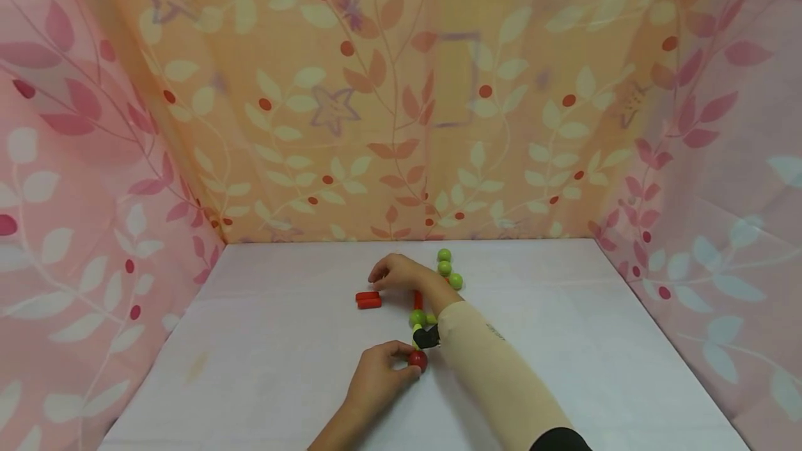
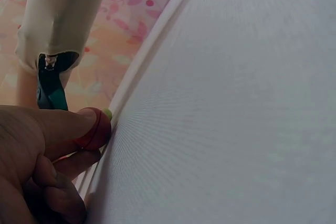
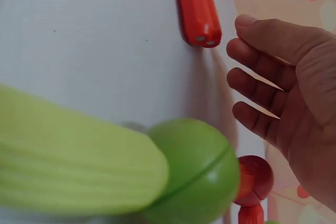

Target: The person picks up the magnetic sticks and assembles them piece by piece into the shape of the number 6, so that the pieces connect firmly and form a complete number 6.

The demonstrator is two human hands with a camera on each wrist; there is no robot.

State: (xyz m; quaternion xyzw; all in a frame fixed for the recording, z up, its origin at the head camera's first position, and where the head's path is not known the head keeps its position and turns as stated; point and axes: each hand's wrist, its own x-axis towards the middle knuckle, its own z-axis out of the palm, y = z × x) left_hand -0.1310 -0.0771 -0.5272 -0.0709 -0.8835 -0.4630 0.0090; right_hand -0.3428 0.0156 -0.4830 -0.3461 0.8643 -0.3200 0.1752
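Observation:
Thumb and fingers of my left hand (image 1: 374, 380) pinch a red ball (image 1: 418, 362) at the near end of a row of toy rods and balls; the left wrist view shows this red ball (image 2: 103, 132) low by the white cloth. Beyond it come a yellow-green rod, a green ball (image 1: 417, 318) and a red rod (image 1: 418, 299). My right hand (image 1: 404, 274) reaches over the row, its fingers loosely bent with nothing between them. Two red rods (image 3: 197, 11) lie side by side near its fingertips. My right forearm hides part of the row.
Three green balls (image 1: 444, 268) sit at the far side, behind the right wrist. In the right wrist view, a light green rod (image 3: 79, 156) meets a green ball (image 3: 194, 171), with another red ball (image 3: 261, 178) beyond. Patterned curtains (image 1: 301, 124) enclose the white-covered table (image 1: 263, 367).

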